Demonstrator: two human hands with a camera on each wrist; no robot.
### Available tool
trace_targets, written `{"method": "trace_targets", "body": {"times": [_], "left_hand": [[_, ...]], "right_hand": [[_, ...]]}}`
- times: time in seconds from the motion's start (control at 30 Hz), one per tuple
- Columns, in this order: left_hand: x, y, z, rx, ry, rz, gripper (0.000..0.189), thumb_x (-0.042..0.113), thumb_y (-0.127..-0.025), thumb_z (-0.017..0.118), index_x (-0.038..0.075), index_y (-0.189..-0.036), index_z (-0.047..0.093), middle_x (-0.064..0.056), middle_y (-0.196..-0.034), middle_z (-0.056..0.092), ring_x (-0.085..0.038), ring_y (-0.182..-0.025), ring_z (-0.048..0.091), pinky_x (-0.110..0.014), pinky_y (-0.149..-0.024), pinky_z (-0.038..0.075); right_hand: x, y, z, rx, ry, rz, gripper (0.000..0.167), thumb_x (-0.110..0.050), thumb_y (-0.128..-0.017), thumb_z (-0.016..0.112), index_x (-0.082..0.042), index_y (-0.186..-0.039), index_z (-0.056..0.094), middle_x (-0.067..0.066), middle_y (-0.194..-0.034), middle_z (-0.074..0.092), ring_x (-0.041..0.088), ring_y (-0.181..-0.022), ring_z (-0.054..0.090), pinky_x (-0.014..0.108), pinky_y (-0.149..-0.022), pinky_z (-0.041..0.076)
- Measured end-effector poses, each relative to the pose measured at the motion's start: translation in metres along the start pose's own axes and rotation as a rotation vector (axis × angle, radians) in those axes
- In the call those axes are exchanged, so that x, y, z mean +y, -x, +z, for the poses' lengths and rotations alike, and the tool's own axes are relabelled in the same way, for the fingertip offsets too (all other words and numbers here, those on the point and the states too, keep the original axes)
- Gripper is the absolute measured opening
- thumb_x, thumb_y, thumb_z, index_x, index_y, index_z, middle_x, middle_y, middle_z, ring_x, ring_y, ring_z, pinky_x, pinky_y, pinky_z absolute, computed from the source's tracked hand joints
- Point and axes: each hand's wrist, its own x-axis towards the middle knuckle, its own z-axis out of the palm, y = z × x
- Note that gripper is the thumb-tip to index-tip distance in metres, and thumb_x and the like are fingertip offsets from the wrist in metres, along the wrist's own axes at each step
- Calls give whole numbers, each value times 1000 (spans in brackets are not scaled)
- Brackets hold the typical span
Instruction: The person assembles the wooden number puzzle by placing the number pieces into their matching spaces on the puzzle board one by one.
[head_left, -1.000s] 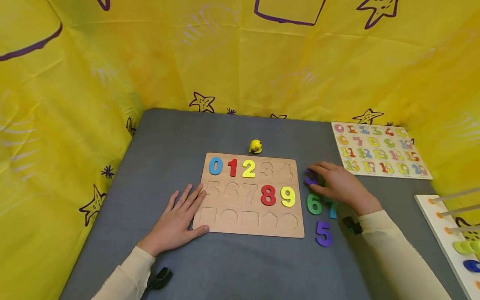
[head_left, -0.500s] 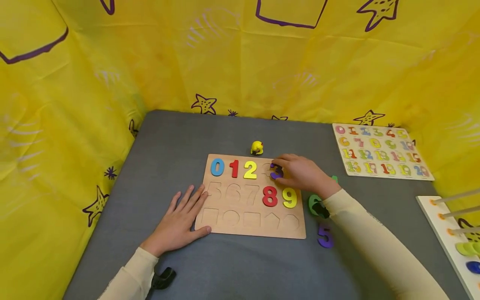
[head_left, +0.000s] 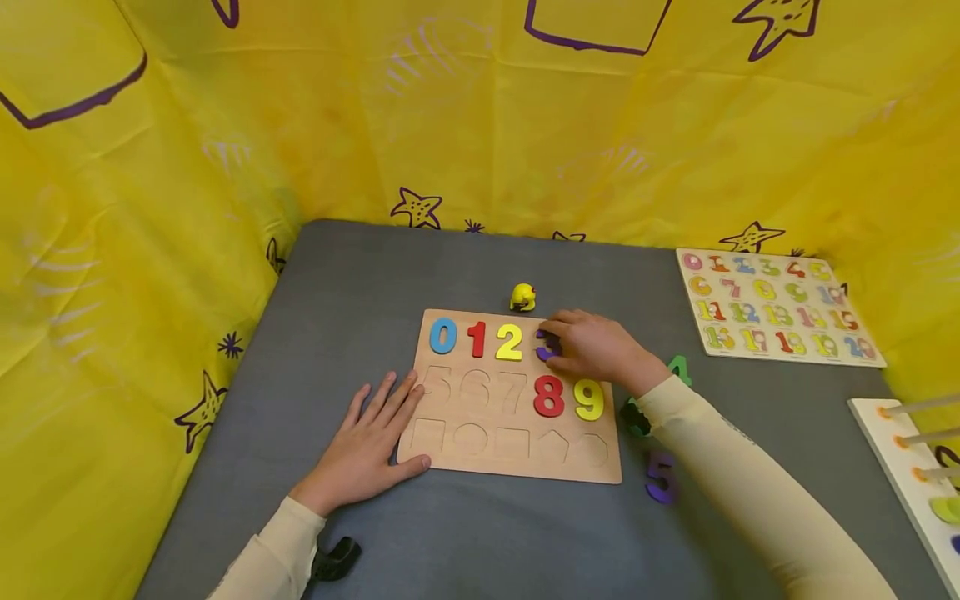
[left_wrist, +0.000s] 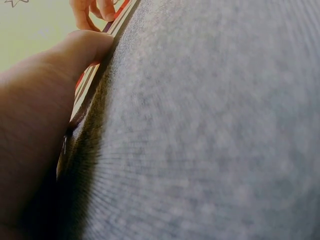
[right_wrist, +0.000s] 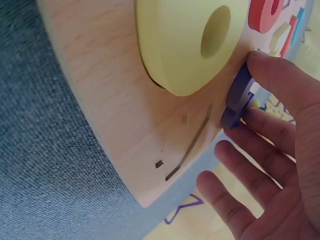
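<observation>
A purple number 3 (head_left: 547,345) lies at the 3 recess in the top row of the wooden number board (head_left: 480,468). My right hand (head_left: 597,348) pinches it between thumb and fingers; in the right wrist view the purple 3 (right_wrist: 239,95) sits slightly tilted against the board. My left hand (head_left: 367,450) rests flat with fingers spread, fingertips and thumb on the board's left side. Blue 0 (head_left: 443,336), red 1 (head_left: 477,340), yellow 2 (head_left: 509,342), red 8 (head_left: 549,396) and yellow 9 (head_left: 588,400) sit in their places.
Right of the board lie a green 4 (head_left: 681,368), a purple 5 (head_left: 661,478) and a green 6, partly covered by the right wrist. A small yellow toy (head_left: 522,297) stands behind the board. Farther right are another number board (head_left: 783,308) and a white peg stand (head_left: 885,450).
My right hand has carried the purple 3 leftward from beside the board to its recess in the top row. My left hand has stayed on the board's left edge.
</observation>
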Motion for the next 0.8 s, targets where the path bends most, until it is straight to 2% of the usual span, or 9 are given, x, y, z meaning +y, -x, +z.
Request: {"method": "trace_targets", "body": {"times": [0.3,0.57,0.8], "left_hand": [[-2,0,-1,7,-5,3,100,70,-93,55,12,-164,16,-4,-171,5,-31,-155,-1,-57,-119,-1],[0,-1,3,50,17,25,98,67,-92,58,11,-163,20,-6,-170,10,-34,-155,4,-59,-118,1],[-1,0,5,52,7,32,97,67,-93,56,11,-164,19,-6,-170,10,-35,-154,5,-59,-118,2]], "right_hand": [[-4,-6,-5,-16,11,14,57,-39,-88,79,-12,-136,66,9,-133,64,28,-113,60,47,-91,55],[-5,-4,-9,-23,45,20,55,-39,-86,81,-13,-133,69,8,-129,66,29,-114,60,47,-91,55],[-5,-4,-5,-12,65,26,55,-39,-84,83,-13,-131,71,8,-129,67,30,-117,59,49,-92,54]]}}
